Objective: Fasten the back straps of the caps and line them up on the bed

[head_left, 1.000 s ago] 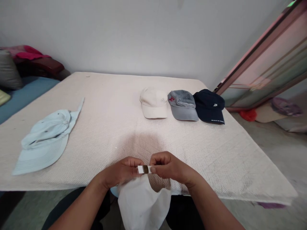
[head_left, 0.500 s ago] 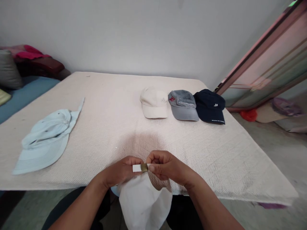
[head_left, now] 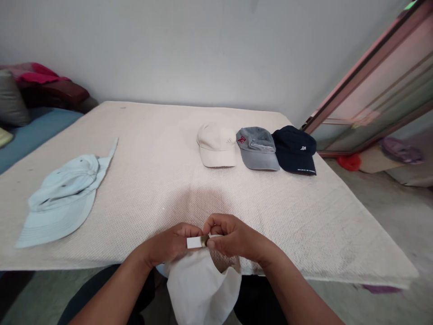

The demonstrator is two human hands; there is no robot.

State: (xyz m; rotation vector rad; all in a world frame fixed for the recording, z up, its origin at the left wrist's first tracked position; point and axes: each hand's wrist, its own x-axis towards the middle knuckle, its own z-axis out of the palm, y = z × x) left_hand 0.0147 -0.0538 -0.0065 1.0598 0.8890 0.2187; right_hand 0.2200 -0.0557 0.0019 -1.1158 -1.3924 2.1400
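Observation:
A white cap (head_left: 203,289) hangs at the table's near edge, its back opening turned up toward me. Its strap (head_left: 194,243) runs through a brass-coloured buckle (head_left: 204,240). My left hand (head_left: 176,241) is closed on the cap's back edge beside the strap, with its fingertips partly hidden behind it. My right hand (head_left: 233,237) pinches the strap at the buckle, thumb on top and fingers curled. The cap's brim is out of sight below.
On the cream-covered table (head_left: 152,135), a beige cap (head_left: 216,144), a grey cap (head_left: 259,149) and a navy cap (head_left: 294,151) stand in a row at the back right. A pale blue cap (head_left: 64,194) with its strap loose lies at the left.
My right thumb has shifted slightly left and now covers part of the buckle. The strap and buckle have moved down a little. The other caps stay where they were.

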